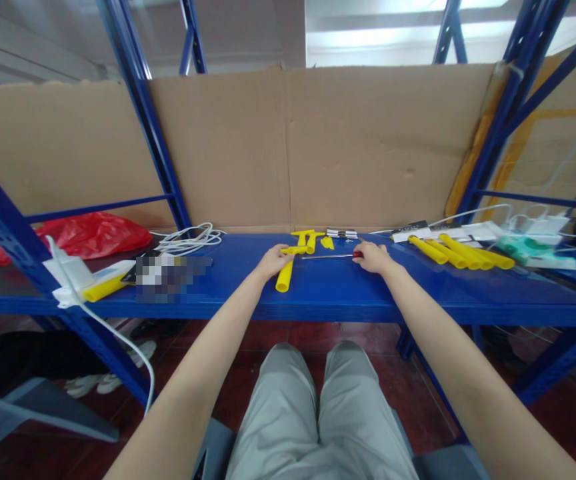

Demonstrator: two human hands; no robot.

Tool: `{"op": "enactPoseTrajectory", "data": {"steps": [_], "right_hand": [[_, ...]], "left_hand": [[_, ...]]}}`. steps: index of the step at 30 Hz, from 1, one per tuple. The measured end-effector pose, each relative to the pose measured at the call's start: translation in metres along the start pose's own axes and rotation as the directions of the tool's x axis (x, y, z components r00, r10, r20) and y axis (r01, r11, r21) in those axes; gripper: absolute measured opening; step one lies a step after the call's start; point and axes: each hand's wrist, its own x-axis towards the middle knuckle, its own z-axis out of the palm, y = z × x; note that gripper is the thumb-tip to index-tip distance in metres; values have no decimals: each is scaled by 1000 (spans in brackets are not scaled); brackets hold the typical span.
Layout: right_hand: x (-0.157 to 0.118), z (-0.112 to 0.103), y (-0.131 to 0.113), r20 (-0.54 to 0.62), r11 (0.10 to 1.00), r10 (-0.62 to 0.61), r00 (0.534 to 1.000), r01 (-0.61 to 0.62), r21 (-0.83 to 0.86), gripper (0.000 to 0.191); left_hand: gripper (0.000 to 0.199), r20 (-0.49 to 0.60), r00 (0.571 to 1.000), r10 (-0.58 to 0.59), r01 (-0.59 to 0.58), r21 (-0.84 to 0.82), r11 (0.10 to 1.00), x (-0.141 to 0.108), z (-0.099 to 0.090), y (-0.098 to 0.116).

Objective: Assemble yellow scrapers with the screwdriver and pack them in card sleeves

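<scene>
My left hand [271, 262] is closed on a yellow plastic T-shaped piece [284, 276], whose round hollow tube points toward the front edge of the blue table. My right hand [375, 258] is wrapped around the dark red handle of a screwdriver [329, 257]. Its long metal shaft points left, toward the yellow piece; whether the tip touches it I cannot tell. Just behind lie another yellow T-shaped piece [311, 243] and a small flat yellow part [327, 243]. A small black-and-white bundle [342, 233] sits near the cardboard.
Several yellow tubes [451, 252] lie at the right, near white cables and a power strip [538, 257]. Cardboard [288, 147] walls off the back. Coiled white cable [195, 239], a red plastic bag [98, 233] and another yellow tube [105, 289] are at the left. Blue posts [153, 127] flank the table.
</scene>
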Motion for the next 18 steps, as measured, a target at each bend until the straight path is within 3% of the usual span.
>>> {"op": "enactPoseTrajectory", "data": {"steps": [8,18], "right_hand": [[2,3,2,34,999,32,999,-32,3,20],[3,3,2,84,997,78,993,-78,-8,23]], "left_hand": [[38,54,998,24,-26,47,999,-2,-2,3],[38,-5,999,45,-45,68,997,0,-2,2]]}}
